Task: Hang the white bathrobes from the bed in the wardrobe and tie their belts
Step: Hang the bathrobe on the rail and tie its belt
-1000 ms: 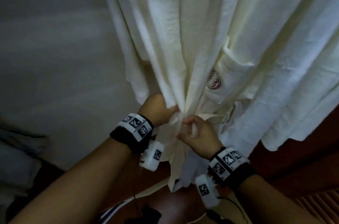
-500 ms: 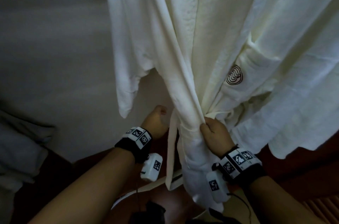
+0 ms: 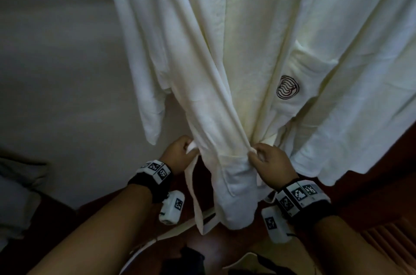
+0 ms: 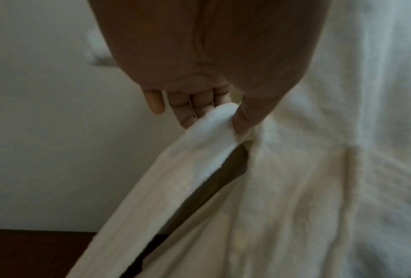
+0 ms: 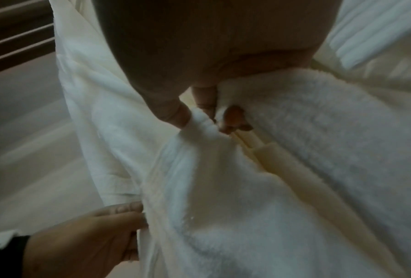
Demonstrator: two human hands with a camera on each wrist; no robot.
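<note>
A white bathrobe [image 3: 236, 54] with a round dark emblem [image 3: 287, 87] on its pocket hangs in front of me. My left hand [image 3: 180, 153] grips the robe's white belt [image 3: 191, 187] at the robe's left side; the loose belt end drops below the hand. In the left wrist view the thumb and fingers [image 4: 194, 111] pinch the belt [image 4: 209, 135]. My right hand [image 3: 267, 157] pinches the gathered front edge of the robe at waist height, seen as thumb and fingers [image 5: 206, 105] closed on a fold of terry cloth [image 5: 200, 122].
A pale wall [image 3: 58, 72] stands left of the robe. Dark red-brown wood [image 3: 371, 196] lies below and right, with slats [image 3: 391, 243] at the lower right. Bedding [image 3: 15, 193] shows at the far left edge. A second white garment [image 3: 371, 72] hangs at the right.
My hands moved apart from the robe's middle. The left hand went to the robe's left side and took the belt; the right hand shifted right and pinches the robe's front.
</note>
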